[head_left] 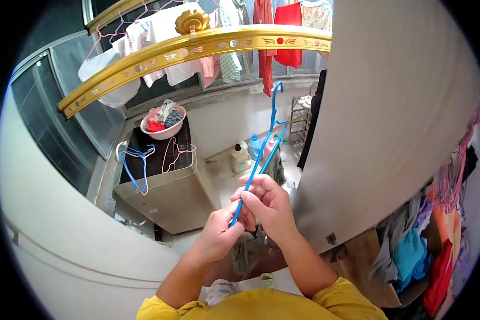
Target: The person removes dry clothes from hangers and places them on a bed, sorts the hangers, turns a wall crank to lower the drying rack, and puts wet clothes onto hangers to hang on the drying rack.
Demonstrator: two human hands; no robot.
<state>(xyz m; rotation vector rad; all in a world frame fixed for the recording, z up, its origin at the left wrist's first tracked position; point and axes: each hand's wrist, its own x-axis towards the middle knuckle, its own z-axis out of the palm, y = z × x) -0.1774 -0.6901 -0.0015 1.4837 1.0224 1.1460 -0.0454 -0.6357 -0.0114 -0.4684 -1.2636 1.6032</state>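
A blue clothes hanger [260, 157] is held in front of me, tilted, its hook pointing up and away. My left hand [223, 230] is closed around its lower end. Higher up the same hanger, my right hand [269, 205] grips it between thumb and fingers, close beside the left. Below my hands is greyish cloth [242, 255]; whether it touches them I cannot tell.
A washing machine [189, 184] at left carries a pink basin [165, 133] of clothes and several loose hangers [138, 154]. Bottles [241, 159] stand on the floor beyond. Clothes hang behind a gold rail [218, 42]. A pale panel [378, 117] rises at right, near boxed clothes [410, 256].
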